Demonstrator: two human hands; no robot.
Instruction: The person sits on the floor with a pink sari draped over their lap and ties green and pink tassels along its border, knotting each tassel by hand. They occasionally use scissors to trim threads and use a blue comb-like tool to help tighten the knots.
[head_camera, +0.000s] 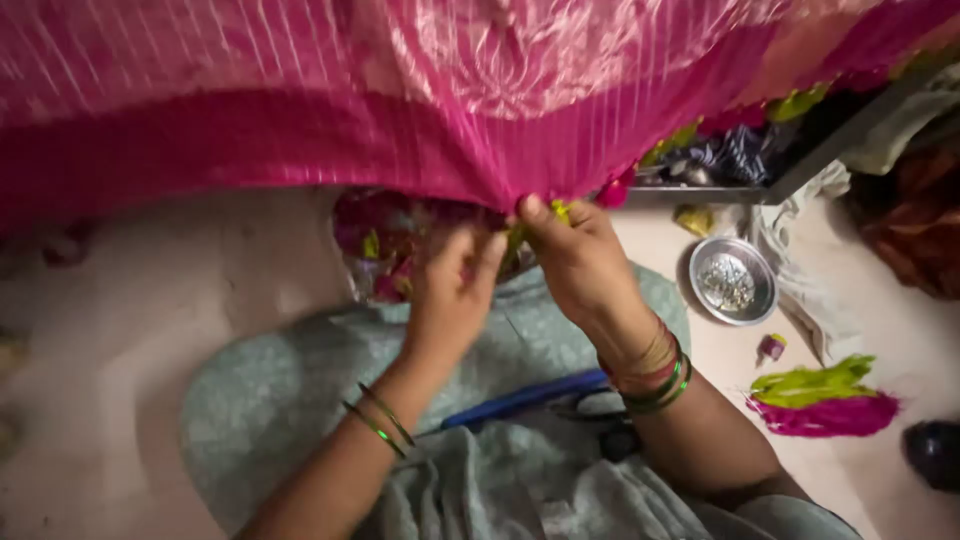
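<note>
Pinching the lower edge of a pink cloth (420, 130), the right hand (575, 255) has thumb and fingers closed on the hem near a small green tassel (561, 210). The left hand (450, 290) is raised just beside it, fingers curled up toward the same edge; whether they actually clamp the cloth cannot be told, since the fingertips blur into the fabric. The cloth hangs across the whole top of the view, striped with pale lines and draped above the floor (120, 330). Thin green bangles (380, 420) sit on the left wrist, and red and green ones circle the right wrist. Below the hands lies the person's lap, covered in grey-green fabric (300, 380), with blue-handled scissors (525, 398) resting on it between the forearms. Behind the hands a clear bag (385, 250) holds pink and green bits. To the right, on the floor, stands a steel bowl (733, 280) with shiny small pieces in it. Near it lies a tiny spool (771, 347), and further right a bundle of green and pink thread (820, 400). A dark shelf edge (800, 165) with mixed cloth runs beyond the bowl.
</note>
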